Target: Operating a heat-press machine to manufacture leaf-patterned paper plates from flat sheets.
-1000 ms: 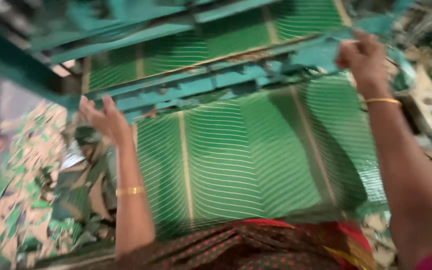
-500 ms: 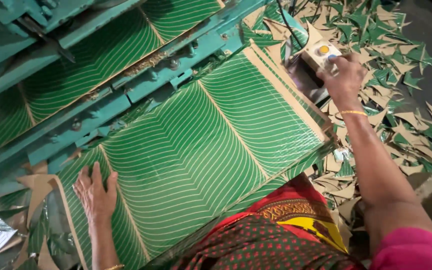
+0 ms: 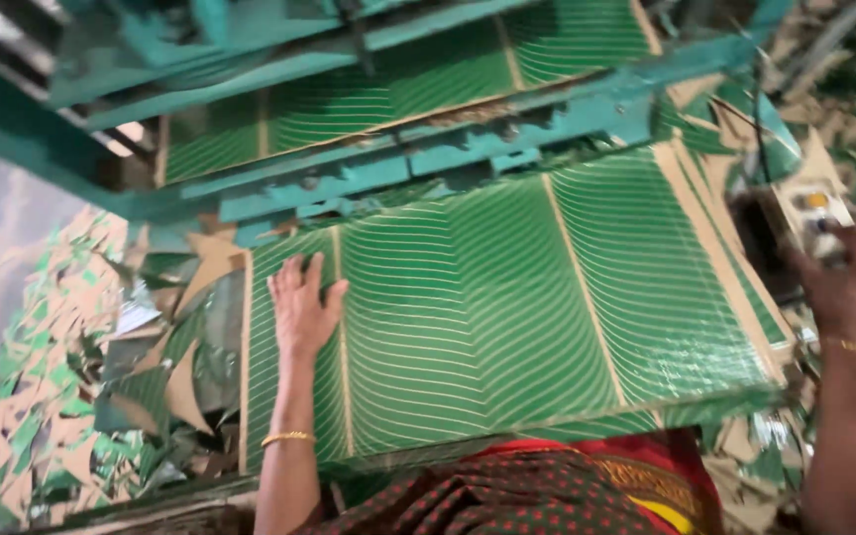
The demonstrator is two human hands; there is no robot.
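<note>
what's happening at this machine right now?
A person's left hand lies flat on a green leaf-patterned sheet that runs under a teal press frame. The right hand is at a small control box on the right. Cut green scraps litter the floor on both sides.

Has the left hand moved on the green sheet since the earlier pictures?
Cannot tell: the camera swings. The left hand lies flat on the green sheet near its left edge, below the teal machine bar, as half a second ago.

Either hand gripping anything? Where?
No grip. Left hand lies flat on the green striped sheet, near its left edge. Right hand touches the control box.
</note>
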